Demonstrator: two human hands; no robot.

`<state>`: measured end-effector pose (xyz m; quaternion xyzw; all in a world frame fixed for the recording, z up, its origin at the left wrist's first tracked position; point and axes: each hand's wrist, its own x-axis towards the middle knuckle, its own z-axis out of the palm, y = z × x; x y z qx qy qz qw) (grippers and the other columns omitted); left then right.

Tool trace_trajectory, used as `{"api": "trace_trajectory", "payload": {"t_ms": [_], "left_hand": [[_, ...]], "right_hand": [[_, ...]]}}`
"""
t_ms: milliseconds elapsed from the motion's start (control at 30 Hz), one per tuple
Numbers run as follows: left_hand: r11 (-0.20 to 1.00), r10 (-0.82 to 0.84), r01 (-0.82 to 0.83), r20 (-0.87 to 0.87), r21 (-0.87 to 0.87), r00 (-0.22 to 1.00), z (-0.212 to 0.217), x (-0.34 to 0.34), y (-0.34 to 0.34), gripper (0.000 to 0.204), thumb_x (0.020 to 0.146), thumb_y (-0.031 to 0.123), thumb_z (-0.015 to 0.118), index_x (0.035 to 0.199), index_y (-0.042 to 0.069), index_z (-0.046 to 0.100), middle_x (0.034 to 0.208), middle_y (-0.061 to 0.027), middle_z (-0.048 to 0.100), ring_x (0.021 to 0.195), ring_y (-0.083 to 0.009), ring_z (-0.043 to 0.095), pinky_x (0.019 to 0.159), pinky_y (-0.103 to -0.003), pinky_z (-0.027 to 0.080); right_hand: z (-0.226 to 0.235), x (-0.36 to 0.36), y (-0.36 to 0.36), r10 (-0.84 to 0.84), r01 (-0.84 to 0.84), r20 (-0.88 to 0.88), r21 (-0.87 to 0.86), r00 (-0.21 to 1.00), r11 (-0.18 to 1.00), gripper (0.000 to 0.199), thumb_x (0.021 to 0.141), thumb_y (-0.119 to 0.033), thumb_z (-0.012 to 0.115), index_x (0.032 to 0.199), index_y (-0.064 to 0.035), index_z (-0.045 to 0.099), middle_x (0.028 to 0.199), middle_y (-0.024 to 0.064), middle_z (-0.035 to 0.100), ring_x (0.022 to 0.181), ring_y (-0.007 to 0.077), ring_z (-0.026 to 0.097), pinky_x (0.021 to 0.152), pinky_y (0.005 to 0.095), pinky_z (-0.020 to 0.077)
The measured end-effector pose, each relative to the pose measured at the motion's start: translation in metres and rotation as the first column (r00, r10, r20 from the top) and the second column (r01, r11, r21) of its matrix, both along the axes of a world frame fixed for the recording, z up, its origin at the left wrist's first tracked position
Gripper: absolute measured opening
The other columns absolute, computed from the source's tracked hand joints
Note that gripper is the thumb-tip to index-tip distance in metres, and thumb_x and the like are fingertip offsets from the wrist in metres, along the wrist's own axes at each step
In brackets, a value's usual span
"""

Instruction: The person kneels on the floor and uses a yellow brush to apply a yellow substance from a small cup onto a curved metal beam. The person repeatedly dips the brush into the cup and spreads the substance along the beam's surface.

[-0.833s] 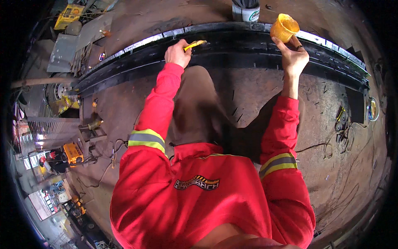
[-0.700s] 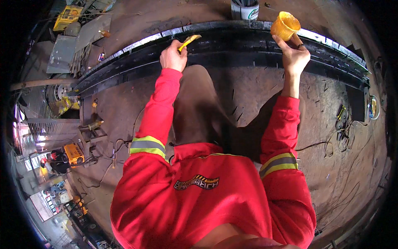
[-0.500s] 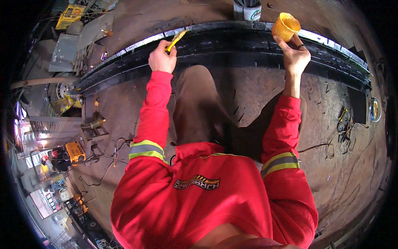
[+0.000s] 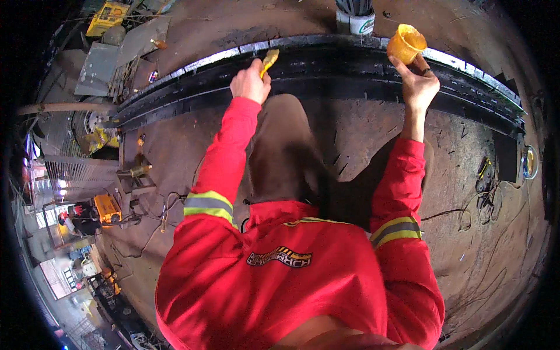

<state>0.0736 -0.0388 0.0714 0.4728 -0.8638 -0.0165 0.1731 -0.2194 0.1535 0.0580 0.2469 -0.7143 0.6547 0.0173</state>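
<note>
My left hand [image 4: 251, 83] is closed round the handle of a yellow paintbrush [image 4: 269, 62], its bristle end pointing up and away at the beam's far side. A long dark metal beam [image 4: 326, 64] with a pale upper edge runs across in front of my knees. Over the right part of that beam, my right hand [image 4: 419, 86] grips a small yellow-orange cup [image 4: 406, 44] by its lower side. The cup is tilted, and its stained inside shows. Whether the bristles touch the beam I cannot tell.
Behind the beam stands a white bucket [image 4: 354, 22] with dark things in it. Cables and a black-and-yellow tool [image 4: 484, 175] lie on the brown floor at right. Metal plates [image 4: 96, 70], a yellow case [image 4: 107, 17] and an orange machine [image 4: 107, 209] are at left.
My left hand with the paintbrush has moved right and slightly nearer, and the brush has turned more upright. The cup in my right hand has shifted slightly right and nearer.
</note>
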Motion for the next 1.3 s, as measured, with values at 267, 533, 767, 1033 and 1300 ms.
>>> {"api": "trace_trajectory", "payload": {"t_ms": [267, 533, 767, 1033, 1300], "left_hand": [[0.919, 0.183, 0.087, -0.612, 0.384, 0.769, -0.012, -0.011, -0.021, 0.019, 0.081, 0.020, 0.068, 0.080, 0.002, 0.066, 0.062, -0.0103, 0.062, 0.049, -0.0200, 0.057, 0.047, -0.033, 0.045], [0.965, 0.157, -0.097, -0.240, 0.242, 0.958, -0.022, -0.017, -0.050, 0.028, 0.076, 0.034, 0.068, 0.085, 0.007, 0.070, 0.085, -0.0171, 0.068, 0.084, -0.0358, 0.066, 0.077, -0.041, 0.051], [0.995, 0.100, -0.103, -0.098, -0.018, 0.990, 0.020, -0.015, -0.011, 0.020, 0.075, 0.030, 0.067, 0.085, 0.012, 0.067, 0.079, -0.0155, 0.068, 0.077, -0.0355, 0.066, 0.069, -0.047, 0.052], [0.980, -0.076, 0.114, -0.224, 0.165, 0.972, 0.002, -0.081, 0.053, 0.020, 0.075, 0.028, 0.069, 0.081, 0.010, 0.065, 0.076, -0.0153, 0.067, 0.075, -0.0363, 0.066, 0.068, -0.045, 0.051], [0.981, -0.167, 0.163, 0.031, 0.104, 0.985, -0.018, -0.094, -0.056, 0.030, 0.076, 0.031, 0.070, 0.085, 0.002, 0.070, 0.084, -0.0176, 0.068, 0.079, -0.0303, 0.066, 0.073, -0.038, 0.049]], "right_hand": [[0.003, 0.001, 0.004, -0.004, 0.004, -0.015, 0.033, 1.000, 0.999, 0.057, 0.065, -0.026, 0.086, 0.111, 0.0015, 0.066, 0.095, 0.0095, 0.072, 0.086, 0.0129, 0.068, 0.082, 0.0269, 0.0512], [0.015, 0.002, 0.006, -0.001, 0.001, -0.001, -0.023, 1.000, 1.000, 0.056, 0.064, -0.025, 0.087, 0.109, 0.0022, 0.067, 0.092, 0.0098, 0.072, 0.083, 0.0121, 0.068, 0.080, 0.0259, 0.0513], [0.007, -0.002, 0.008, 0.009, -0.009, -0.015, -0.014, 1.000, 1.000, 0.055, 0.064, -0.027, 0.087, 0.107, 0.0027, 0.068, 0.090, 0.0096, 0.072, 0.081, 0.0117, 0.068, 0.079, 0.0259, 0.0520], [-0.001, -0.007, 0.011, 0.007, -0.007, -0.001, -0.001, 1.000, 1.000, 0.060, 0.063, -0.028, 0.087, 0.110, 0.0031, 0.066, 0.095, 0.0113, 0.072, 0.085, 0.0142, 0.069, 0.082, 0.0274, 0.0521], [0.002, -0.013, 0.019, -0.013, 0.019, 0.058, -0.104, 0.998, 0.994, 0.057, 0.065, -0.024, 0.087, 0.110, 0.0033, 0.066, 0.093, 0.0110, 0.072, 0.085, 0.0132, 0.068, 0.082, 0.0266, 0.0518]]}}
